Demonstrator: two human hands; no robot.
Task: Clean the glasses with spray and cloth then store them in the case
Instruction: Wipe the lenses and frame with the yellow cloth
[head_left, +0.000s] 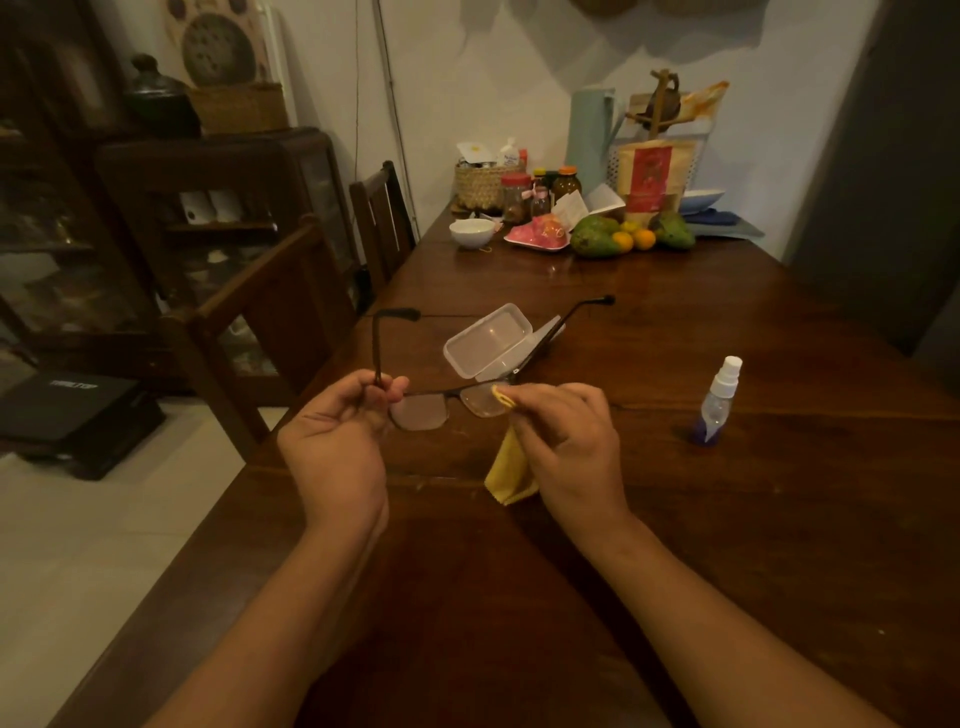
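**Inspector:** Report the position of the task item.

**Technician:** The glasses (447, 402) are held in the air above the wooden table (779, 519), arms unfolded and pointing away from the person. The left hand (337, 436) pinches the frame at the left hinge, thumb and fingers closed on it. The right hand (563, 436) is closed on a yellow cloth (511, 473). A fold of the cloth is pressed to the right-side lens, and the rest hangs below the hand.

**Inspector:** Which step does this indicate?

**Technician:** Wiping, by the look of it. The spray bottle (719, 400) stands upright on the table, well to the right of both hands, and no hand touches it. That suggests the spray step is complete, though the view does not show whether the lenses are wet.

**Inspector:** What remains?

**Technician:** Probably the left-side lens: no cloth is on it, and whether it is clean cannot be judged. After that, the arms need folding and the glasses go into storage. The clear plastic case (491, 340) lies open on the table just beyond the glasses, and nothing can be seen in it. Closing its lid would be the final action.

**Inspector:** Progress estimate?

**Technician:** Roughly mid-task. Cleaning is under way; storage is not yet begun.
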